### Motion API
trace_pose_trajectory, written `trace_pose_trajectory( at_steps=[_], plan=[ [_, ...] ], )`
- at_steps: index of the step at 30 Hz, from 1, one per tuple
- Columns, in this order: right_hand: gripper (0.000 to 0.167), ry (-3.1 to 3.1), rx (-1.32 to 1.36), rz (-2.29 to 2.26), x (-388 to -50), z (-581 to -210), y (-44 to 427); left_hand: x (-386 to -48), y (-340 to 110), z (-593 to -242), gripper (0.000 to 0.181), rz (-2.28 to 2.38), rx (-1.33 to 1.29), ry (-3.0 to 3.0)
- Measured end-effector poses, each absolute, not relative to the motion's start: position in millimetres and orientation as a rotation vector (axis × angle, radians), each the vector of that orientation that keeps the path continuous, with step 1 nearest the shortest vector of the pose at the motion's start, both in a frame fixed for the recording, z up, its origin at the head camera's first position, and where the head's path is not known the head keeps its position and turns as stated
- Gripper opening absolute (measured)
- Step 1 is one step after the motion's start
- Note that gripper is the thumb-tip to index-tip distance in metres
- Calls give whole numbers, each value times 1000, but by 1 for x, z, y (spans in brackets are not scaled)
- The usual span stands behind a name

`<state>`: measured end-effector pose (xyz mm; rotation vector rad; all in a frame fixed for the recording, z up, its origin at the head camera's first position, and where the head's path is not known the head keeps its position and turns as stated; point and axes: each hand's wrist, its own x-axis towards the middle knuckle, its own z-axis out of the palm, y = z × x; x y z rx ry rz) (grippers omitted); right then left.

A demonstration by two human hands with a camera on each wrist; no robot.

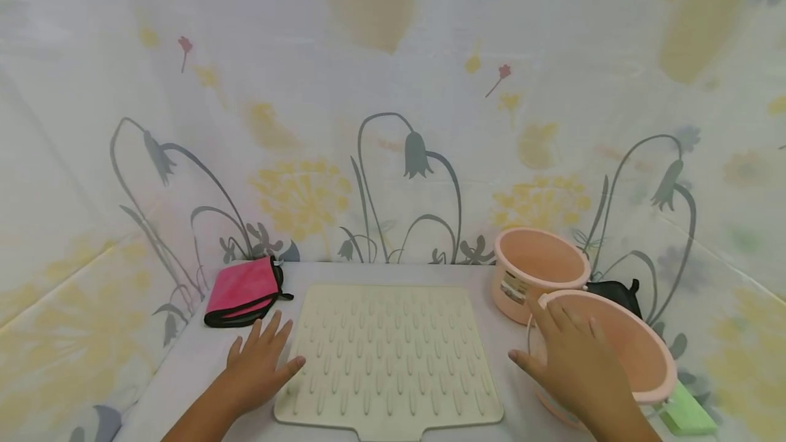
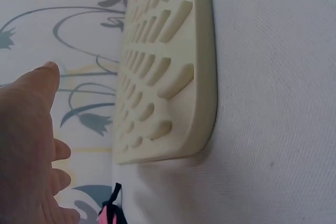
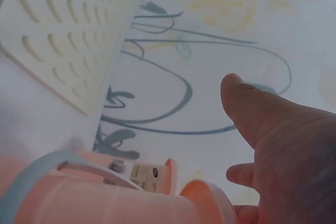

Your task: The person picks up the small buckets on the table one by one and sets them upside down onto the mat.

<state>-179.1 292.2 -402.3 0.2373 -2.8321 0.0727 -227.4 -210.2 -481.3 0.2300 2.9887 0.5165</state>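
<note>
A cream washboard (image 1: 393, 353) with rows of short slanted ridges lies flat on the white table. My left hand (image 1: 254, 363) hovers by its left edge, fingers spread and holding nothing; in the left wrist view that hand (image 2: 23, 145) is apart from the board's corner. To the right, my right hand (image 1: 574, 363) is spread in front of the near pink bucket (image 1: 638, 340), covering part of it. The right wrist view shows this hand (image 3: 294, 156) beside the bucket's rim (image 3: 210, 198); whether a fingertip touches it I cannot tell.
A folded pink cloth (image 1: 242, 288) with black edging lies at the back left. Behind the near bucket stands a smaller pink bucket (image 1: 512, 292) with a label. A black item (image 1: 617, 297) and a green block (image 1: 688, 409) are partly hidden by the near bucket. Flower-printed sheeting (image 1: 393, 87) encloses the table.
</note>
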Motion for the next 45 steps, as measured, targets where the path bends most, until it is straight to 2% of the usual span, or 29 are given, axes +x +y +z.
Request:
trace_pose_trajectory(
  at_steps=[10, 20, 26, 36, 41, 45],
  plan=[
    [107, -2773, 152, 100, -171, -412, 286, -227, -205, -496, 83, 604, 220, 2933],
    [97, -2662, 16, 90, -165, -423, 277, -224, -195, -510, 85, 726, 108, 2860],
    [84, -2692, -64, 113, -166, -426, 271, -216, -190, -519, 85, 838, 134, 2874],
    [78, -2746, -145, 71, -167, -432, 271, -212, -195, -534, 114, 844, 132, 2864],
    [70, -2623, -126, 30, -166, -438, 272, -212, -198, -534, 119, 889, 149, 2860],
    [71, -2513, -80, -9, -166, -442, 273, -211, -200, -537, 123, 896, 159, 2847]
  ],
)
